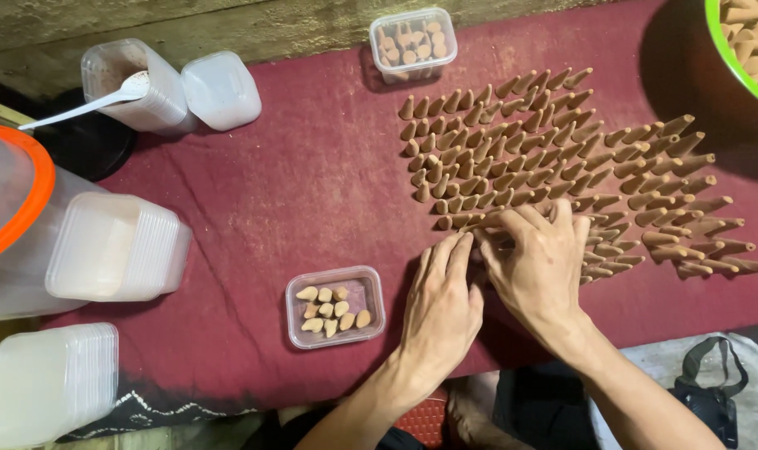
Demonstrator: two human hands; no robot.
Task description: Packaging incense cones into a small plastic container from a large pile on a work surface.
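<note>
At the far left, a large clear container with an orange rim (12,179) is seen beside two stacks of translucent lids (116,246), and behind them a clear tub (133,83) holding a white plastic spoon (104,98) stands next to another small tub (220,87). On the dark red cloth (296,183), a small clear box (335,306) with a few pale cones inside is placed just left of the hands. The left hand (441,304) is laid flat and released, palm down, fingers stretched toward the near edge of the brown cones (546,158), which are set upright in dense rows across the cloth. The right hand (537,262) is curled over the nearest cones, its fingertips closed among them; whether any cone is actually pinched cannot be told. Farther back, a second clear box (413,43) filled with cones is seen, and at the top right corner a green bowl (733,62) of cones.
</note>
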